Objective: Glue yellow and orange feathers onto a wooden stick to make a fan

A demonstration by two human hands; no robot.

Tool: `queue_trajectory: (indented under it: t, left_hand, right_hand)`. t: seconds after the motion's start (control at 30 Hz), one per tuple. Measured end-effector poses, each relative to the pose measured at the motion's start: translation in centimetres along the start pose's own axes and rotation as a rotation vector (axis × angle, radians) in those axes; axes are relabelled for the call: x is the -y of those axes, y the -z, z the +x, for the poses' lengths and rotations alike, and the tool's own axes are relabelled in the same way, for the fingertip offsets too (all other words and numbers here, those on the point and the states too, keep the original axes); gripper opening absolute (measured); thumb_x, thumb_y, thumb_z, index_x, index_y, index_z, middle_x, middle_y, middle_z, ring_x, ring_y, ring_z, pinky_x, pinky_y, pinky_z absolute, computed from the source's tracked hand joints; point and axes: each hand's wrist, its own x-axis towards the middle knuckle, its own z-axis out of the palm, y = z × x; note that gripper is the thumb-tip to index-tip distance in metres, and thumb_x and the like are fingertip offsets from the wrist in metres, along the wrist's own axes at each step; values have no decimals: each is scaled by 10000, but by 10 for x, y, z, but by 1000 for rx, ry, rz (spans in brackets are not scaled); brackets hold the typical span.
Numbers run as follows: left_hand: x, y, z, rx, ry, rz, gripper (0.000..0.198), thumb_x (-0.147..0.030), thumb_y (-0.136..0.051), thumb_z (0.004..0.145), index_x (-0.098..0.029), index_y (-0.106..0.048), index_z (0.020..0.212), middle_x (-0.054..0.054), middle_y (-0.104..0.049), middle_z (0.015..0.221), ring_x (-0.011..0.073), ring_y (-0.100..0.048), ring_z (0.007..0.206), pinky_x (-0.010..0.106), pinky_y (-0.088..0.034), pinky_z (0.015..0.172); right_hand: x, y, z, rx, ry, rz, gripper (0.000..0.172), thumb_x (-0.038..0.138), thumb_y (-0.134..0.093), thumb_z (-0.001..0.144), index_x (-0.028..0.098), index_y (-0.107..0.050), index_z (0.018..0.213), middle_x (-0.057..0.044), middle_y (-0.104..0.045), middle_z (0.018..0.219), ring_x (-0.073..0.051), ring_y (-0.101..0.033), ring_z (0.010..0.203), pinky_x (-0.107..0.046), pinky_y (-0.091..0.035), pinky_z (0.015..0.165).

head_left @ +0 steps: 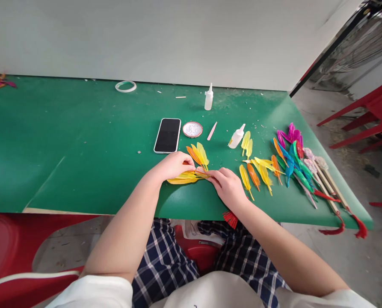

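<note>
My left hand (178,165) is closed, its fingertips pressed onto a fan-shaped bunch of yellow feathers (182,177) at the front of the green table. Opposite it, my right hand (228,187) pinches the bunch where the quills come together. A small pale pink piece (199,170) shows between the hands. More yellow and orange feathers (199,153) spread upward from that same spot. Below my right hand hangs a red tassel (230,219); what it is tied to is hidden by the hand.
Behind the hands are a phone (167,135), a dish of small bits (192,129), tweezers (212,131) and two glue bottles (236,136) (208,98). Loose feathers (253,176) and tasselled sticks (325,175) lie right. A tape roll (125,87) lies farther back.
</note>
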Motion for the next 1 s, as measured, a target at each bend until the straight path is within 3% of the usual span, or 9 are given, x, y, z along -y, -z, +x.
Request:
queue_trajectory:
  t: [0.5,0.77,1.0]
  left_hand:
    - [0,0,0,-5,-10,5,184,-365,-543,711,-211,-644,708,0,-677,779,178,-602,728,260,-406,634]
    - [-2,0,0,-7,-12,12,203,-365,-540,706,-196,-653,712,10,-678,781,174,-604,725,258,-415,637]
    - [7,16,-7,-9,63,-218,273,-389,-577,701,-195,-639,882,35,-681,863,191,-623,812,295,-462,731]
  right_hand:
    - [0,1,1,25,5,-13,290,274,-409,881,233,-666,1010,-45,-535,690,-142,-488,659,-245,-399,630]
    - [-3,-3,0,-25,46,-36,278,257,-423,878,248,-666,1011,-32,-509,673,-130,-458,641,-236,-382,615]
    - [-3,-4,-1,-40,79,-55,285,239,-427,878,255,-644,1063,-27,-489,663,-125,-430,620,-231,-371,599]
